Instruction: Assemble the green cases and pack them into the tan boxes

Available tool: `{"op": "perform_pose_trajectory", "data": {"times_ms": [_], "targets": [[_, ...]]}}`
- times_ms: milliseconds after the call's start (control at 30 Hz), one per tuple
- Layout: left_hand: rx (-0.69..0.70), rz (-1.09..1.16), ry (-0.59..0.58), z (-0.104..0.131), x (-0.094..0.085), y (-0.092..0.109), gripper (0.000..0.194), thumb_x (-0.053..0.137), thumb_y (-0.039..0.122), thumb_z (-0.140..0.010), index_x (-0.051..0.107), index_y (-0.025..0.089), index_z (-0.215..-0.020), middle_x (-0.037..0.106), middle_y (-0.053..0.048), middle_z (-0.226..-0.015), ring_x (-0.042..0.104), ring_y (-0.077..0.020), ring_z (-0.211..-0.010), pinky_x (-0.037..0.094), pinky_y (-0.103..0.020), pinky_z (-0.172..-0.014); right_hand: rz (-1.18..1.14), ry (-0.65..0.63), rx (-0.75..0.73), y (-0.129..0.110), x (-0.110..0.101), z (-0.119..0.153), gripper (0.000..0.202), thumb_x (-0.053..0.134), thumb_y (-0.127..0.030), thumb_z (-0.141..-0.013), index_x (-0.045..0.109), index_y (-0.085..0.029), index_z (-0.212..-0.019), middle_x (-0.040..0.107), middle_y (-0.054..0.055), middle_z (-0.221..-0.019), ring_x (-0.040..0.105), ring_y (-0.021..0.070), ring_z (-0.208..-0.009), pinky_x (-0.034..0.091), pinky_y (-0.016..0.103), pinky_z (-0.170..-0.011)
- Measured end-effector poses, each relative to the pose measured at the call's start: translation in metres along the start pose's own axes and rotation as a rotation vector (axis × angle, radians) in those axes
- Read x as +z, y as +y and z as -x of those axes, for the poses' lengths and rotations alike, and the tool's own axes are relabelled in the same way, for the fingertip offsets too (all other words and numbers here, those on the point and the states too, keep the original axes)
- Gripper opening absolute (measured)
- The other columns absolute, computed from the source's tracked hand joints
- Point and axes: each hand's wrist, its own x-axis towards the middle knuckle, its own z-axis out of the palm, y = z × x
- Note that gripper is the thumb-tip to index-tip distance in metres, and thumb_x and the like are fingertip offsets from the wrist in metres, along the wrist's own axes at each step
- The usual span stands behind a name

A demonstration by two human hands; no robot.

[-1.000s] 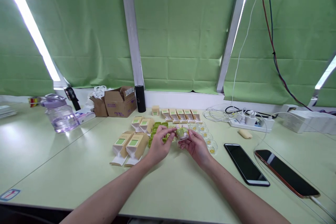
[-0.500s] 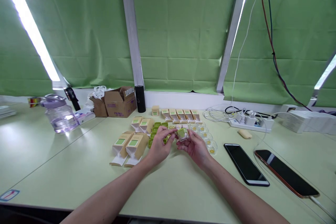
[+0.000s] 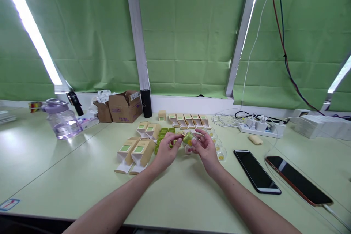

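Observation:
Between my two hands is a small clear plastic case with a green part [image 3: 188, 138]. My right hand [image 3: 207, 150] grips it from the right, thumb and fingers around its clear side. The fingertips of my left hand [image 3: 166, 150] are pinched together at its left edge; whether they also hold a smaller piece cannot be made out. Just behind my left hand sit several green square cups [image 3: 163, 130], partly hidden. Clear domed cases with yellow centres [image 3: 221, 153] stand in rows beside my right hand. Open kraft boxes with green labels [image 3: 142, 151] lie to the left.
More small boxes [image 3: 189, 120] line the back. Behind the left side are a carton [image 3: 124, 111], a black cylinder [image 3: 146, 104] and a purple-lidded jug [image 3: 62, 122]. Two phones [image 3: 256, 172], an oval cream case [image 3: 256, 139], cables and a power strip [image 3: 263, 131] occupy the right.
The case has turned in my hands, so its green part and a yellow spot now face me. My right fingers have shifted upward around it; my left hand has hardly moved.

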Motion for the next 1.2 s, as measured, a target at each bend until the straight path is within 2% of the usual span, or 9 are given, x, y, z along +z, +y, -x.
{"op": "perform_pose_trajectory", "data": {"times_ms": [133, 300, 500, 667, 833, 967, 1067, 1200], "targets": [[-0.006, 0.048, 0.029, -0.003, -0.001, -0.004, 0.024, 0.069, 0.042, -0.095, 0.081, 0.022, -0.100, 0.076, -0.010, -0.102, 0.070, -0.0241, -0.097, 0.057, -0.036, -0.082, 0.110, 0.019, -0.119, -0.001, 0.004, 0.005, 0.066, 0.094, -0.038, -0.072, 0.059, -0.029, -0.127, 0.067, 0.008, -0.120, 0.068, 0.0255, -0.110, 0.067, 0.033, -0.073], [-0.010, 0.129, 0.064, -0.005, -0.003, -0.003, 0.022, 0.076, 0.039, -0.090, 0.082, 0.021, -0.100, 0.077, -0.011, -0.104, 0.070, -0.0250, -0.098, 0.057, -0.035, -0.081, 0.175, -0.034, -0.199, -0.003, 0.008, 0.011, 0.065, 0.088, -0.028, -0.078, 0.054, -0.031, -0.134, 0.066, 0.008, -0.128, 0.064, 0.0257, -0.124, 0.065, 0.037, -0.088], [0.052, 0.155, 0.112, -0.006, -0.004, 0.002, 0.010, 0.076, 0.033, -0.090, 0.079, 0.024, -0.088, 0.080, -0.009, -0.100, 0.067, -0.0282, -0.107, 0.055, -0.042, -0.092, 0.224, -0.083, -0.200, 0.000, 0.007, 0.012, 0.059, 0.084, -0.027, -0.082, 0.054, -0.033, -0.132, 0.064, 0.007, -0.131, 0.063, 0.0259, -0.126, 0.066, 0.038, -0.088], [0.104, 0.116, 0.116, -0.002, 0.000, 0.005, 0.011, 0.070, 0.027, -0.093, 0.070, 0.022, -0.084, 0.078, -0.010, -0.104, 0.064, -0.0275, -0.111, 0.053, -0.043, -0.096, 0.281, -0.135, -0.193, 0.003, 0.006, 0.013, 0.059, 0.079, -0.024, -0.083, 0.052, -0.034, -0.135, 0.061, 0.008, -0.136, 0.064, 0.0256, -0.125, 0.065, 0.039, -0.091], [0.169, 0.038, 0.078, 0.003, 0.002, 0.008, 0.011, 0.063, 0.022, -0.098, 0.063, 0.022, -0.087, 0.073, -0.010, -0.109, 0.064, -0.0255, -0.110, 0.053, -0.042, -0.095, 0.417, -0.174, -0.220, 0.006, 0.002, 0.013, 0.059, 0.073, -0.020, -0.085, 0.051, -0.034, -0.138, 0.060, 0.009, -0.139, 0.064, 0.0260, -0.126, 0.063, 0.040, -0.093], [0.214, -0.020, 0.049, 0.005, 0.003, 0.006, 0.014, 0.057, 0.019, -0.100, 0.057, 0.023, -0.087, 0.070, -0.010, -0.109, 0.065, -0.0243, -0.107, 0.054, -0.040, -0.090, 0.553, -0.177, -0.293, 0.008, -0.001, 0.011, 0.058, 0.070, -0.018, -0.085, 0.052, -0.032, -0.138, 0.063, 0.009, -0.137, 0.062, 0.0274, -0.129, 0.060, 0.046, -0.101], [0.240, -0.078, 0.034, 0.005, 0.002, 0.004, 0.013, 0.055, 0.018, -0.101, 0.055, 0.023, -0.089, 0.070, -0.010, -0.110, 0.065, -0.0246, -0.108, 0.053, -0.040, -0.089, 0.627, -0.174, -0.360, 0.008, -0.003, 0.009, 0.058, 0.070, -0.017, -0.085, 0.052, -0.029, -0.139, 0.067, 0.010, -0.133, 0.064, 0.0288, -0.127, 0.057, 0.050, -0.105], [0.254, -0.139, 0.030, 0.005, 0.001, 0.002, 0.013, 0.054, 0.016, -0.101, 0.055, 0.023, -0.090, 0.071, -0.010, -0.111, 0.064, -0.0249, -0.107, 0.053, -0.040, -0.087, 0.669, -0.167, -0.372, 0.008, -0.004, 0.008, 0.058, 0.069, -0.016, -0.085, 0.052, -0.029, -0.140, 0.069, 0.010, -0.132, 0.067, 0.0292, -0.125, 0.057, 0.051, -0.105]]}}
